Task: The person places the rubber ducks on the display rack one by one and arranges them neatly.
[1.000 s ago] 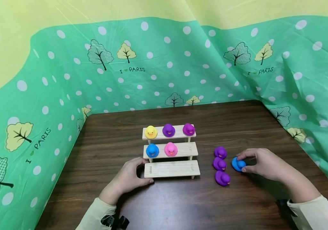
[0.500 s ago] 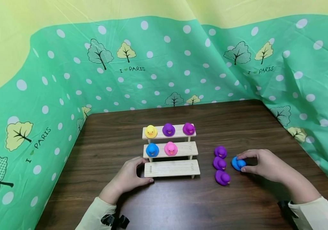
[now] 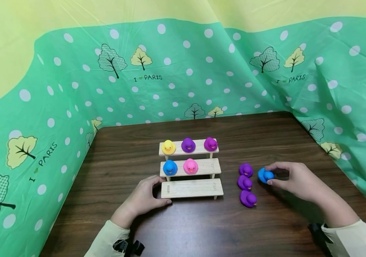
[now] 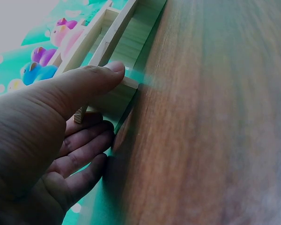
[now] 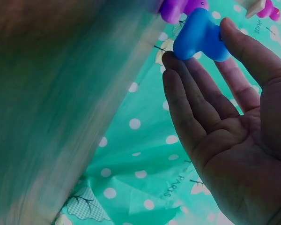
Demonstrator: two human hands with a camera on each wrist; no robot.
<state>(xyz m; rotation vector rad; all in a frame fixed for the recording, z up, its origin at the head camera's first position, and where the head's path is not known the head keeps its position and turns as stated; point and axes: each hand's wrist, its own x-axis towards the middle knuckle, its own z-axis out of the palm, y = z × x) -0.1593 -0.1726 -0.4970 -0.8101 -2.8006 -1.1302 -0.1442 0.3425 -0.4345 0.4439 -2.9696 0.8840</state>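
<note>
At the right, my right hand (image 3: 293,180) pinches a blue rubber duck (image 3: 265,175) between thumb and fingers. The right wrist view has this blue duck (image 5: 199,35) tilted at the fingertips. My left hand (image 3: 144,198) grips the left end of a three-step wooden stand (image 3: 192,189), its thumb (image 4: 96,79) along the front edge. Standing on the top step are a yellow duck (image 3: 168,147), a purple duck (image 3: 188,145) and a magenta duck (image 3: 210,144). A second blue duck (image 3: 170,167) and a pink duck (image 3: 191,166) occupy the middle step. Nothing lies on the bottom step.
Between the stand and my right hand, three purple ducks (image 3: 244,182) form a column on the dark wooden table (image 3: 189,228). A green and yellow printed cloth (image 3: 170,71) rises around the back and sides of the table.
The blue duck in my right hand has risen slightly and turned, and that hand has lifted a little with it. My left hand stays put on the stand.
</note>
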